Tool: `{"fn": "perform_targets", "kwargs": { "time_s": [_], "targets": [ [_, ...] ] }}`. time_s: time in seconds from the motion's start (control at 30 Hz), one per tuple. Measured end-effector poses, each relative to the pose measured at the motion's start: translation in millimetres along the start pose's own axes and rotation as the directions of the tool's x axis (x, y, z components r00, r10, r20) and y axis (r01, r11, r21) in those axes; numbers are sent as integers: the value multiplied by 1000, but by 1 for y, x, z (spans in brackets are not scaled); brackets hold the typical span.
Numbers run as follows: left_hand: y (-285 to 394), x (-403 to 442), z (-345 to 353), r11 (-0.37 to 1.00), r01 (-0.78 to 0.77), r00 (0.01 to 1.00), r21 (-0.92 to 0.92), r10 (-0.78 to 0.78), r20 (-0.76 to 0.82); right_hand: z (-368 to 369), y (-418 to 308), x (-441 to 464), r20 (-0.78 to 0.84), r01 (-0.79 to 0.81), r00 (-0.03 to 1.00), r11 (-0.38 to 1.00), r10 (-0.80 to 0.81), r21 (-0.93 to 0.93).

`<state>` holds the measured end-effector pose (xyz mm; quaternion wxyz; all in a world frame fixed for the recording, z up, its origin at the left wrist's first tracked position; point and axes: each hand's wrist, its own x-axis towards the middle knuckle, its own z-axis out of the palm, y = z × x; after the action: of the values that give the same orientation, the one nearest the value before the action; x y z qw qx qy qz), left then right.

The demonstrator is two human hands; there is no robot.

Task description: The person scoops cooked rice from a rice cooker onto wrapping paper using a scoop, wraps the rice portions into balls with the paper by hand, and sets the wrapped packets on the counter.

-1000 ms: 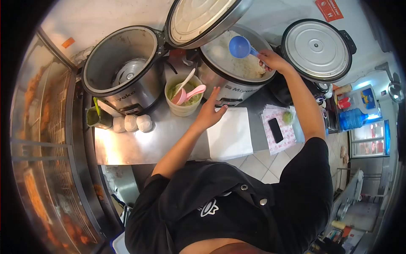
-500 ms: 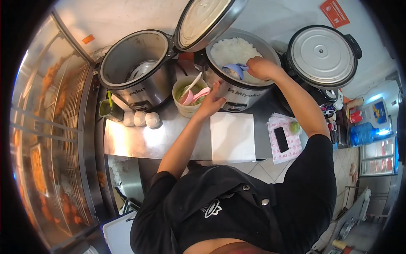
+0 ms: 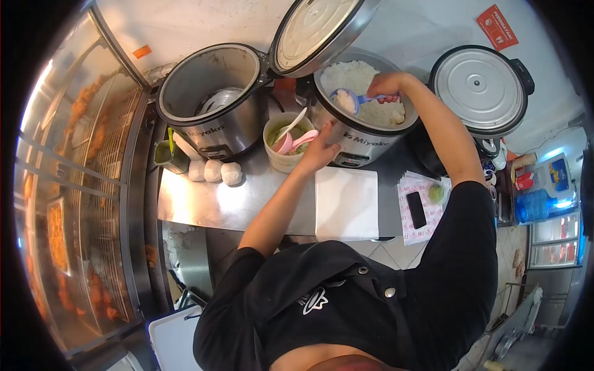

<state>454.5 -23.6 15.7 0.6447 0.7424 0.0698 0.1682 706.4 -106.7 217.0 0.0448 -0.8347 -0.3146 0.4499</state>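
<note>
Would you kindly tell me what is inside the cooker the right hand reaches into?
White rice; a blue scoop with rice in it, held by the right hand, hides part of it. Whatever lies under the rice is covered.

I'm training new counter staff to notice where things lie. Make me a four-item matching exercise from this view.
Things:
1. Scoop
2. Phone
3. Pink spoon
4. White paper

Places:
A. On the printed sheets
B. On the steel counter
C. In the right hand
D. In the tub

Right pairs: 1-C, 2-A, 3-D, 4-B.
</note>
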Motion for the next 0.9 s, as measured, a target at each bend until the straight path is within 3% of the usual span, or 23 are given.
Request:
{"fn": "perform_targets", "kwargs": {
  "time_s": [0.03,0.1,0.13,0.17,0.2,0.23,0.27,0.3,0.37,0.5,0.57,0.63,0.73,0.8,0.87,0.9],
  "targets": [
    [-11,-3,2,1000,-2,1000,1,2,4,0,16,-3,-3,-1,1000,1000,1,3],
    [-31,-13,8,1000,-6,993,5,7,-120,3,48,-8,5,85,995,899,-96,430],
    [-32,-26,11,1000,-7,993,-2,7,-121,10,56,-16,-11,108,993,844,-120,526],
    [-34,-47,15,996,-43,990,80,54,-132,18,66,-22,-8,101,993,845,-114,525],
    [-36,-66,18,984,-77,985,162,100,-139,26,78,-28,-128,221,975,749,-182,624],
    [-42,-85,18,972,14,1000,233,-7,-30,35,89,-32,-252,339,941,630,-228,698],
    [-52,-103,19,945,97,989,312,-126,74,42,93,-42,-245,350,935,561,-255,750],
    [-65,-120,22,946,107,987,306,-138,81,50,99,-51,-236,337,940,560,-246,757],
    [-95,-151,31,832,-12,968,555,-130,216,76,103,-75,-345,423,903,385,-257,820],
    [-128,-191,51,816,-20,954,577,-156,255,128,123,-118,-282,370,902,248,-327,895],
    [-113,-196,56,692,-75,977,718,-94,192,163,132,-133,-238,315,923,238,-303,919],
    [-109,-197,63,662,-29,981,749,-126,149,193,141,-141,-148,240,937,276,-316,931],
    [-101,-195,70,622,12,983,783,-150,104,263,164,-124,-150,212,968,335,-202,918],
    [-103,-195,72,617,20,981,787,-164,104,313,173,-102,-181,179,983,411,-33,894],
    [-109,-195,73,584,22,973,812,-199,116,367,192,-63,-348,251,937,612,43,750],
    [-109,-195,73,581,33,973,813,-205,107,395,197,-46,-601,370,799,807,-24,460]
  ]
}}
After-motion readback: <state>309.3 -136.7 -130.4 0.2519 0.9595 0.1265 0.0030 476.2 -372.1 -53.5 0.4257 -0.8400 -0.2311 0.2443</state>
